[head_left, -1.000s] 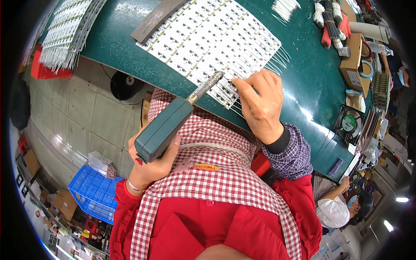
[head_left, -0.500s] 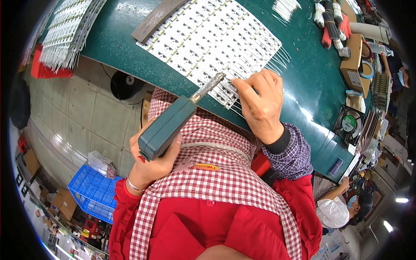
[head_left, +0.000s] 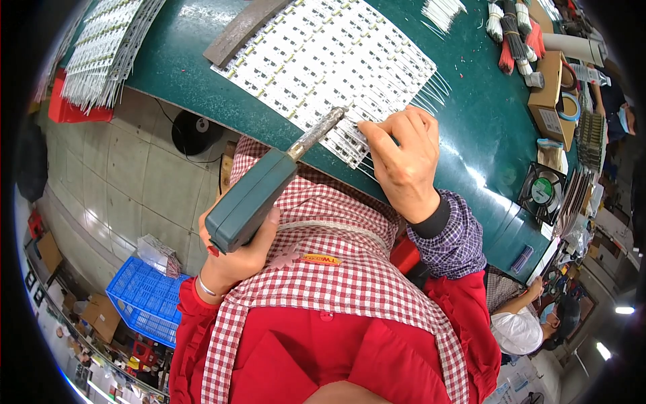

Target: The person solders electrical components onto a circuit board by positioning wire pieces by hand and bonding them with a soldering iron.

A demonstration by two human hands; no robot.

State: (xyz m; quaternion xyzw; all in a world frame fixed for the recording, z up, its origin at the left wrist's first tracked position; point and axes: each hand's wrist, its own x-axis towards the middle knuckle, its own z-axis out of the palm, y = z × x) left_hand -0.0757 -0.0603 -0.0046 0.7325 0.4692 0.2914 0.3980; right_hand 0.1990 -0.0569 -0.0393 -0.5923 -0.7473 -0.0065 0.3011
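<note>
left hand (head_left: 232, 259): your grip is clenched round the teal soldering gun (head_left: 252, 200); keep its metal tip (head_left: 316, 133) steady on the joint.
right hand (head_left: 404, 161): pinches thin wires at the near edge of the white LED strips (head_left: 323, 64); hold them flat.
strips: lie in 1 batch on the green table (head_left: 471, 135).
risk: I judge the tip close to your fingers; keep them clear.

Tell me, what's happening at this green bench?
A person in a red top and checked apron works on a panel of white circuit strips lying on the green table. The left hand grips a teal soldering tool, its metal tip at the panel's near edge. The right hand rests on that edge beside the tip, fingers pinched together there.
</note>
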